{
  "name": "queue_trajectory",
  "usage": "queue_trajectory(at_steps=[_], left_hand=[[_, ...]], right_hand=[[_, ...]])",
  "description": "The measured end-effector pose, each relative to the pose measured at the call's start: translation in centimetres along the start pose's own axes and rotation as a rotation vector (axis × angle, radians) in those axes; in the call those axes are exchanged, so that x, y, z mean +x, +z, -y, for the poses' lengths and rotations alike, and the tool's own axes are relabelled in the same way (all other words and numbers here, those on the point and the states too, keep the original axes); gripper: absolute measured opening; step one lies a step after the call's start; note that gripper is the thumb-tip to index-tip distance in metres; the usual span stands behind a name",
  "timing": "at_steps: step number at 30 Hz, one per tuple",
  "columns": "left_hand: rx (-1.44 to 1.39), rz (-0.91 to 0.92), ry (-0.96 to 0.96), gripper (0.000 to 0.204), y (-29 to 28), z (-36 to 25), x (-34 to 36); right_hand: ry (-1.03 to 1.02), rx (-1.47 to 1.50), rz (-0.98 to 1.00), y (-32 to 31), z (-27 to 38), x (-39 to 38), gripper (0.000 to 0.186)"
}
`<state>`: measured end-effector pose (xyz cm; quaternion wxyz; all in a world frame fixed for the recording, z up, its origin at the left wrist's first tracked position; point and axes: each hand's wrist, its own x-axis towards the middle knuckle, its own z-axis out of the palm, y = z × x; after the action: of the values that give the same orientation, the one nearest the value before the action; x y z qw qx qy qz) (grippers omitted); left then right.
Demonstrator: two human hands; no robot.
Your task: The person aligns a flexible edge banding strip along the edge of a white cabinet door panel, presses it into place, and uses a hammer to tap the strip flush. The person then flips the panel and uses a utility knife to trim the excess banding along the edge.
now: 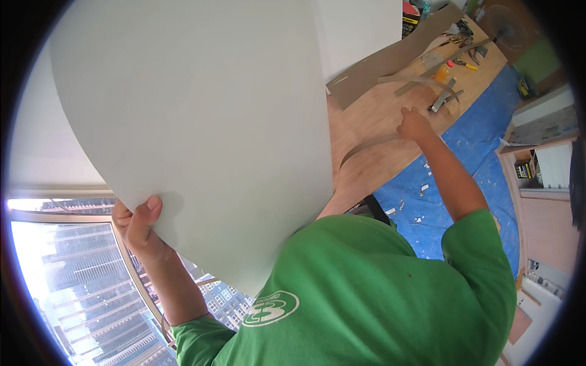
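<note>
Head view, looking down w/ fisheye bend. Left hand [137, 222] at lower left, fingers closed round the bottom edge of a big pale grey sheet [195, 122], thumb pressed on its front face. The sheet curves up and fills most of the left and centre, hiding whatever lies behind it; its top runs out of frame. Below the hand, a window [67, 287] w/ tower blocks outside. Bottom centre, the person's green T-shirt [366, 293] covers the body. Right of centre, a wooden floor [378, 116] w/ a blue tarp [482, 140] beside it. Right hand [414, 125] reaches well away from the sheet, fingers curled and pinching the end of a thin grey strip [369, 146] that arcs across the floor. Beyond it, a long brown board [390, 61] and small hand tools [455, 61], too small to identify. Far right, a shelf unit [537, 158], contents blurred, partly cut off.
</note>
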<state>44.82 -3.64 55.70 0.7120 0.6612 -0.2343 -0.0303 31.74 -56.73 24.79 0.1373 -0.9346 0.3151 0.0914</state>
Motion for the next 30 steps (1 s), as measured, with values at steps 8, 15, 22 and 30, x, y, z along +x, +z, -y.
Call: queue_trajectory(at_steps=[8,15,22,30], left_hand=[[-0.010,0.010,0.045,0.023,-0.7,2.1,0.8],[-0.025,0.010,0.169,0.027,-2.3,3.6,1.1],[0.150,0.060,0.192,0.032,-8.8,7.1,-0.6],[0.053,-0.056,-0.107,0.046,-13.0,11.2,-5.0]], right_hand=[[-0.399,1.265,0.233,-10.3,17.0,2.0,0.080],[-0.338,1.676,0.278,-14.1,24.1,3.2,0.078],[-0.361,2.015,0.203,-12.9,26.2,1.7,0.083],[-0.430,2.055,0.174,-9.7,25.9,-2.9,0.067]])
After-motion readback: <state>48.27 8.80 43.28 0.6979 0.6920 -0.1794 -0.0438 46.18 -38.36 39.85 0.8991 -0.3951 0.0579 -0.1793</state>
